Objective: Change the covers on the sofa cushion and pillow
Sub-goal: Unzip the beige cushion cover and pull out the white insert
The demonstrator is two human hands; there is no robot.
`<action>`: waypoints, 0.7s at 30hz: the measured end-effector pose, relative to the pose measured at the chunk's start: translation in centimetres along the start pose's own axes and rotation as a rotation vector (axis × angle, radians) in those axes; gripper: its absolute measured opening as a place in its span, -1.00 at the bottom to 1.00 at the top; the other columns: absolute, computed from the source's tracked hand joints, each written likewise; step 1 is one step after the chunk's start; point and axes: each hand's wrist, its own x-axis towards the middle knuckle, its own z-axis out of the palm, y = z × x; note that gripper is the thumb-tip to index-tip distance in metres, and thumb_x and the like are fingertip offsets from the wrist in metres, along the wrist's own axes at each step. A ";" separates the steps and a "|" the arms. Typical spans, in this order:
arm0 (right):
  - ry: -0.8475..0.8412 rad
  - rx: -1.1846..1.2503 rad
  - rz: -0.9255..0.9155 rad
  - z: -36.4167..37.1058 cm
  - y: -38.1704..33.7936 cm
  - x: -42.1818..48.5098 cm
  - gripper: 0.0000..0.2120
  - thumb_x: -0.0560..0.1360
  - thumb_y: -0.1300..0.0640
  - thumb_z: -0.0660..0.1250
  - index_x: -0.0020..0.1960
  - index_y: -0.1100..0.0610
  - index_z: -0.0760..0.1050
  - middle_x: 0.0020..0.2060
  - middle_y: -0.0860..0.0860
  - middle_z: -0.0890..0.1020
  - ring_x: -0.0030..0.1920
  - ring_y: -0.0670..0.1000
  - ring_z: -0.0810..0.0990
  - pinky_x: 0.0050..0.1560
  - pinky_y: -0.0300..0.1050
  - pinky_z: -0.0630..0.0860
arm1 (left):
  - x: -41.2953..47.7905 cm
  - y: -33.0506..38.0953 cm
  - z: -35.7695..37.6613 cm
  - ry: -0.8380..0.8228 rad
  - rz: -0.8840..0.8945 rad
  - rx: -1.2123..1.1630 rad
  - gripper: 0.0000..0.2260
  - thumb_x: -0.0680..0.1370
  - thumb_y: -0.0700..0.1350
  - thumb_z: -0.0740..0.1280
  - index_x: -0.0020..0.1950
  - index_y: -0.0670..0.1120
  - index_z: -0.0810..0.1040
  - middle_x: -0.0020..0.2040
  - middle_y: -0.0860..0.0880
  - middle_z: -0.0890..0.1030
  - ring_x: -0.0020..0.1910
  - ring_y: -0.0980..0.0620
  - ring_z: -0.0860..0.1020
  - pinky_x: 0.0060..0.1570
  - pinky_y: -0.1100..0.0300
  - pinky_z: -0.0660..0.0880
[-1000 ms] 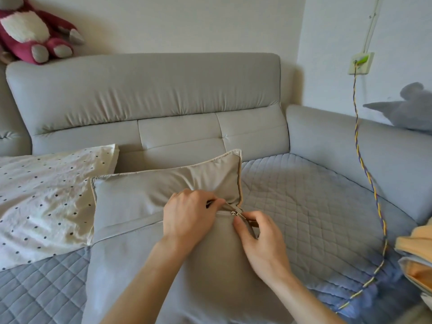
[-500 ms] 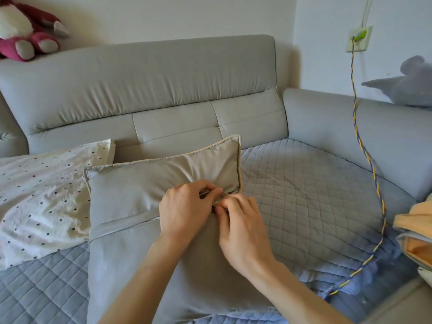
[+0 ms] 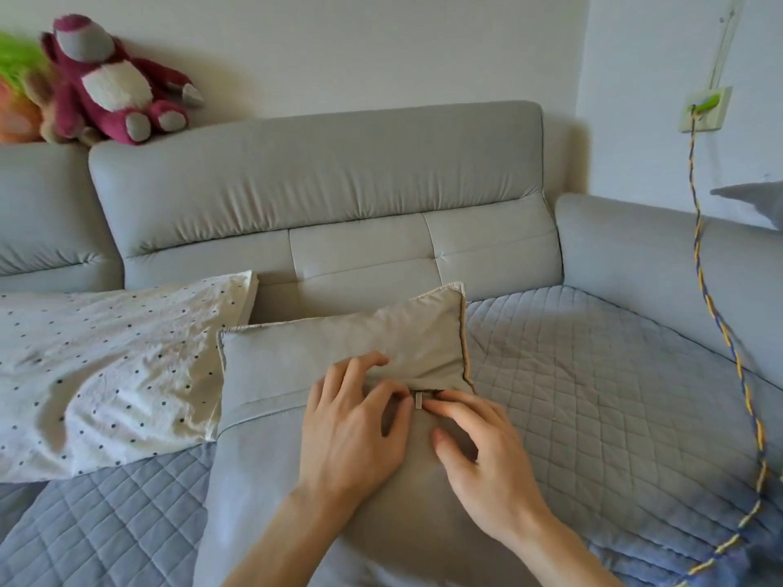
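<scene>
At the far left, 1 blurred green and orange toy (image 3: pixel 15 86) sits on the sofa (image 3: pixel 317 171) top, with 1 magenta bear (image 3: pixel 106 82) just beside it, leaning on the wall. Below them, 1 white dotted pillow (image 3: pixel 106 366) lies on the seat, its right end touching the cushion (image 3: pixel 288 366).

That 1 grey cushion lies in the middle of the seat, its far edge against the sofa back and its near part under both forearms. A zip seam runs across it.

2 hands meet at the right end of the seam. The left hand (image 3: pixel 356 430) has its fingers curled on the flap above the seam and its thumb below, so its grip is narrow and holds a fold of the cushion cover. The 1 metal pull (image 3: pixel 418 401) shows just beside that thumb. The right hand (image 3: pixel 487 455) touches the pull with its fingertips; its thumb is spread well apart, so its grip is wide and holds nothing.

To the right, 1 blue quilted mat (image 3: pixel 593 374) covers the seat. 1 braided yellow and blue cord (image 3: pixel 720 332) hangs from 1 wall socket (image 3: pixel 705 110) onto the mat. Part of 1 grey plush (image 3: pixel 754 201) shows at the right edge.
</scene>
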 end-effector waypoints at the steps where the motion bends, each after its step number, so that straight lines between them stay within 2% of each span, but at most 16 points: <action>1: -0.038 0.038 0.012 -0.3 0.3 0.2 -0.72 0.51 -0.07 0.25 0.19 -0.25 0.57 0.20 -0.40 0.50 0.35 -0.24 0.36 0.33 -0.31 0.28 | 0.0 0.3 0.0 0.004 0.007 0.018 -0.86 0.50 0.10 0.36 -0.09 0.08 0.65 0.17 0.08 0.54 0.10 0.01 0.50 0.04 0.12 0.41; 4: -0.132 0.097 0.029 -1.4 0.8 0.7 -0.64 0.56 0.10 0.35 0.19 -0.35 0.52 0.21 -0.48 0.46 0.34 -0.29 0.36 0.31 -0.38 0.29 | 0.1 0.8 0.2 -0.016 0.018 0.080 -0.76 0.49 0.21 0.33 -0.06 0.09 0.66 0.06 0.09 0.54 0.03 0.02 0.50 0.01 0.11 0.42; 8: -0.145 0.087 0.012 -1.5 1.1 1.2 -0.60 0.57 0.16 0.35 0.16 -0.36 0.51 0.15 -0.49 0.51 0.30 -0.26 0.40 0.25 -0.43 0.31 | 1.2 0.9 0.6 -0.030 -0.001 0.151 -0.66 0.45 0.34 0.31 -0.16 0.10 0.66 -0.08 0.11 0.53 -0.06 0.02 0.51 -0.09 0.09 0.46; 12: -0.118 0.079 0.017 -1.3 1.5 1.3 -0.57 0.58 0.20 0.32 0.10 -0.39 0.52 0.13 -0.48 0.54 0.25 -0.23 0.44 0.22 -0.43 0.31 | 1.8 0.8 0.9 -0.046 0.023 0.174 -0.71 0.47 0.27 0.29 -0.23 0.11 0.65 -0.13 0.12 0.51 -0.12 0.01 0.50 -0.19 0.10 0.47; 14: -0.118 0.064 0.027 -1.2 1.1 1.3 -0.62 0.59 0.15 0.30 0.12 -0.38 0.53 0.12 -0.47 0.55 0.23 -0.25 0.44 0.21 -0.41 0.32 | 1.8 0.7 1.0 -0.039 0.017 0.185 -0.78 0.49 0.15 0.30 -0.24 0.10 0.66 -0.13 0.11 0.52 -0.14 0.00 0.51 -0.24 0.09 0.47; 18: -0.093 0.003 0.014 -0.7 0.9 1.2 -0.76 0.57 -0.09 0.27 0.20 -0.29 0.55 0.13 -0.41 0.57 0.23 -0.23 0.42 0.20 -0.38 0.35 | 1.7 0.7 1.1 -0.017 -0.006 0.236 -0.74 0.53 0.05 0.23 -0.26 0.02 0.62 -0.12 0.08 0.54 -0.16 -0.02 0.49 -0.26 0.10 0.42; 21: -0.087 -0.093 -0.008 -0.5 0.8 1.0 -0.55 0.51 -0.30 0.11 0.30 -0.23 0.51 0.19 -0.36 0.52 0.23 -0.22 0.39 0.24 -0.25 0.38 | 1.7 1.1 1.3 -0.018 -0.048 0.242 -0.76 0.54 0.02 0.22 -0.22 -0.02 0.60 -0.11 0.04 0.54 -0.16 -0.04 0.49 -0.24 0.08 0.42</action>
